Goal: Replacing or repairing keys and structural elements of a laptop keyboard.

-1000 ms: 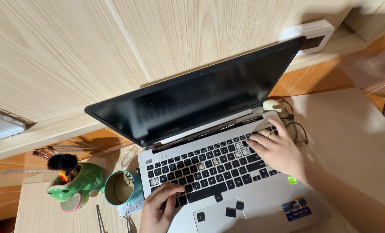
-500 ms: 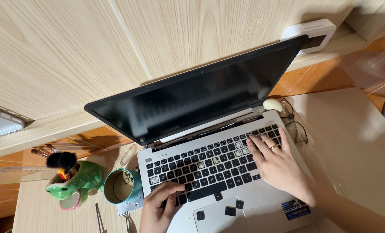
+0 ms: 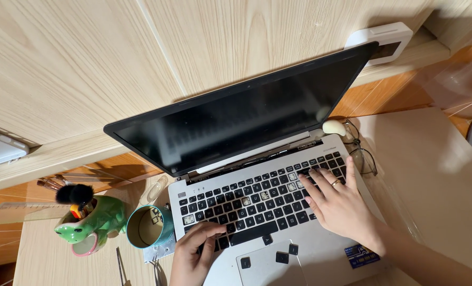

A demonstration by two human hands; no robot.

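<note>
Typing with 2 hands on a silver laptop [image 3: 320, 249] at the middle of the bench [image 3: 437, 175].

Left hand [image 3: 193, 254], at 6 o'clock, curls its fingers narrow onto the lower keys; right hand [image 3: 339, 204], at 4 o'clock, lies spread flat on the right keys, holding nothing. 3 loose black keycaps [image 3: 282, 257] sit on the trackpad. Teal cup [image 3: 150, 226] and green frog-shaped mug [image 3: 90, 222] stand at 8 o'clock; glasses [image 3: 364, 159] at 3 o'clock.

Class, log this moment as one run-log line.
left hand: on keyboard | right hand: on keys | loose keycaps: on trackpad | screen: dark
</note>
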